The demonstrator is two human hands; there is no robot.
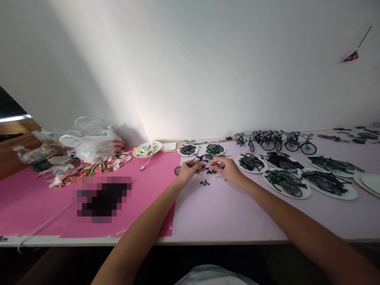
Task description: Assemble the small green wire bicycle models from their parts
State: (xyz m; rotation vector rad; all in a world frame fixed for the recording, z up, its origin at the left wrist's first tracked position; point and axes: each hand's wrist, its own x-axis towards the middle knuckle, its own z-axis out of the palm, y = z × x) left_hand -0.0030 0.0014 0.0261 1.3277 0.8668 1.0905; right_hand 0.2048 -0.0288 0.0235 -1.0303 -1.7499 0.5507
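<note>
The left hand (190, 171) pinches the toy bike (207, 159), lying crosswise; the right hand (227, 168), fingers narrowed, hold unclear, is just rightward.

1. The wall (208, 71) is softly lit, crossed by a pale diagonal streak and grey shadow.
2. Below the tabletop (246, 221), deep shade is seen.
3. A dark patch (103, 200) is heavily pixelated.
4. The forearms (148, 213) are stretched by edge distortion.

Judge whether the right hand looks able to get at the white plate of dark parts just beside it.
Probably yes: nothing visible blocks the way from the right hand to the plate close by, though that hand seems busy near the model bicycle.
</note>
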